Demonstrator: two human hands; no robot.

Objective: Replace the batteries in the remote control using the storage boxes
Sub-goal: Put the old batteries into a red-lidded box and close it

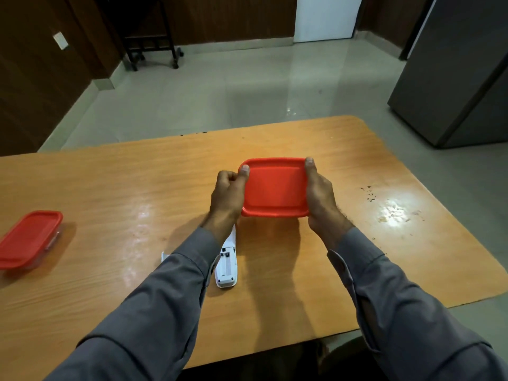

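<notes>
A storage box with a red lid (275, 187) is held above the middle of the wooden table (137, 188). My left hand (226, 195) grips its left edge with the thumb on the lid. My right hand (320, 195) grips its right side, thumb on top. Below my left wrist a white remote control (226, 266) lies face down, its battery compartment uncovered and seemingly empty. A small white piece (163, 256), perhaps the battery cover, peeks out beside my left sleeve. A second red-lidded box (29, 239) sits shut at the table's left edge.
The table's right part carries dark specks and a scuffed patch (390, 213). Beyond the table lies a tiled floor with a grey cabinet (461, 78) at right and a black wheeled rack (148, 34) at the back.
</notes>
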